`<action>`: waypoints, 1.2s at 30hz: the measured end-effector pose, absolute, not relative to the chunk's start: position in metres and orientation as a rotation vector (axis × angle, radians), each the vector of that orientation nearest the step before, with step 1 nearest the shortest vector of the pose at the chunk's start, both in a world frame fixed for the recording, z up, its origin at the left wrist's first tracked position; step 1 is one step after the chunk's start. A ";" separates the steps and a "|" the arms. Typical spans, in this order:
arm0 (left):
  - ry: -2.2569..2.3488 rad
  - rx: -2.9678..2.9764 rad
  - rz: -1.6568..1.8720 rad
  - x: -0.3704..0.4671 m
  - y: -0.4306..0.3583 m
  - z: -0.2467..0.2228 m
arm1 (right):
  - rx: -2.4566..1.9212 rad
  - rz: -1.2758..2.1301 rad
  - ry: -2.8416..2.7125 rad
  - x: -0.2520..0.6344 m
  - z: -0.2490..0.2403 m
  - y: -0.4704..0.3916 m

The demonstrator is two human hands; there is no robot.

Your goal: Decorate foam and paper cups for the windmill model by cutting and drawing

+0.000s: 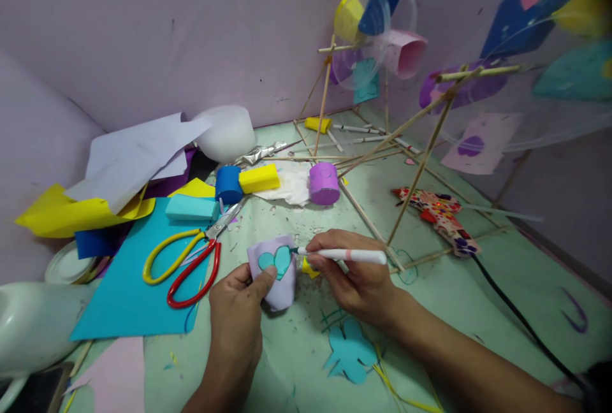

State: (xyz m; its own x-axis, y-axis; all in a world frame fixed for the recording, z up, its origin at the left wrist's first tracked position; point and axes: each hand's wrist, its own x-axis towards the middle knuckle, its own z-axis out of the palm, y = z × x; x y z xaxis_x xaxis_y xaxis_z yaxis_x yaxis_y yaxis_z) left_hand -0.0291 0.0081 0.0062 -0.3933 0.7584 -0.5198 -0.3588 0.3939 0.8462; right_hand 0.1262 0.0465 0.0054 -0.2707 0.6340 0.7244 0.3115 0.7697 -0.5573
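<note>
My left hand point(239, 311) grips a small lavender paper piece point(280, 297), perhaps a folded or rolled tube, with the thumb pressed on its front. On that face sits a turquoise paper heart point(283, 261) with a dark green outline, its lower left partly under my thumb. Between the fingers of my right hand point(354, 276) is a white marker point(354, 255) with a pink band. Its dark green tip is at the heart's right edge; whether it touches cannot be told. Below my right hand lies a turquoise paper cutout point(351, 352).
Scissors point(213, 234) with yellow and red handles lie left on turquoise sheet point(115, 298). Behind them are small paper tubes, blue point(228, 185) and purple point(325, 185). A stick frame point(423, 171) bearing clear discs stands right, near a fabric-wrapped corded tool point(442, 218).
</note>
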 end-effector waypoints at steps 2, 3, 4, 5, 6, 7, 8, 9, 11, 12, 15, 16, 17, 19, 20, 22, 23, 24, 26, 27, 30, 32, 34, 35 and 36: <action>1.542 0.359 1.262 -0.030 0.008 0.007 | -0.723 0.374 -1.877 0.126 0.005 0.046; 1.543 0.355 1.259 -0.030 0.008 0.007 | -0.723 0.373 -1.880 0.126 0.005 0.046; 1.545 0.352 1.258 -0.030 0.008 0.007 | -0.722 0.372 -1.881 0.126 0.005 0.046; 1.543 0.349 1.261 -0.030 0.008 0.008 | -0.721 0.372 -1.880 0.126 0.005 0.046; 1.540 0.345 1.263 -0.029 0.008 0.008 | -0.718 0.372 -1.880 0.126 0.005 0.046; 1.536 0.343 1.265 -0.029 0.008 0.008 | -0.715 0.370 -1.877 0.126 0.005 0.046; 1.532 0.341 1.267 -0.029 0.009 0.008 | -0.710 0.364 -1.871 0.126 0.005 0.046; 1.530 0.342 1.270 -0.029 0.009 0.007 | -0.704 0.356 -1.859 0.126 0.005 0.046; 1.536 0.353 1.266 -0.029 0.009 0.007 | -0.701 0.351 -1.835 0.126 0.006 0.046; 1.542 0.362 1.261 -0.029 0.009 0.007 | -0.702 0.355 -1.826 0.126 0.006 0.046; 1.554 0.383 1.242 -0.029 0.009 0.007 | -0.703 0.373 -1.829 0.126 0.007 0.047; 1.557 0.386 1.240 -0.029 0.009 0.007 | -0.702 0.375 -1.836 0.126 0.007 0.047; 1.557 0.387 1.243 -0.029 0.008 0.007 | -0.701 0.375 -1.842 0.126 0.007 0.047; 1.557 0.381 1.252 -0.030 0.008 0.007 | -0.707 0.375 -1.849 0.126 0.007 0.047; 1.556 0.376 1.254 -0.030 0.008 0.007 | -0.711 0.374 -1.849 0.126 0.007 0.047; 1.557 0.369 1.250 -0.029 0.008 0.008 | -0.723 0.373 -1.848 0.126 0.006 0.047; 1.559 0.367 1.245 -0.029 0.008 0.008 | -0.729 0.374 -1.848 0.126 0.006 0.047; 1.562 0.367 1.244 -0.029 0.008 0.008 | -0.731 0.376 -1.850 0.126 0.006 0.046; 1.567 0.371 1.247 -0.028 0.009 0.009 | -0.734 0.378 -1.851 0.126 0.006 0.046; 1.566 0.372 1.250 -0.028 0.009 0.009 | -0.735 0.379 -1.851 0.126 0.006 0.046; 1.550 0.373 1.262 -0.028 0.010 0.008 | -0.738 0.383 -1.860 0.126 0.006 0.045; 1.545 0.370 1.266 -0.028 0.009 0.007 | -0.739 0.387 -1.865 0.126 0.006 0.045; 1.545 0.364 1.269 -0.028 0.009 0.008 | -0.736 0.386 -1.864 0.126 0.006 0.045; 1.545 0.360 1.272 -0.028 0.009 0.008 | -0.732 0.382 -1.863 0.126 0.006 0.045; 1.545 0.355 1.273 -0.028 0.009 0.009 | -0.729 0.379 -1.864 0.126 0.006 0.045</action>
State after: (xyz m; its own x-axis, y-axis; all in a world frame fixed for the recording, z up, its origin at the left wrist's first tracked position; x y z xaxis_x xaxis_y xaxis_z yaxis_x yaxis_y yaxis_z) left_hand -0.0277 0.0087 0.0087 -0.4018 0.7525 -0.5218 -0.3686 0.3887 0.8444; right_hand 0.1260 0.0447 0.0059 -0.2635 0.6408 0.7211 0.3084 0.7642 -0.5664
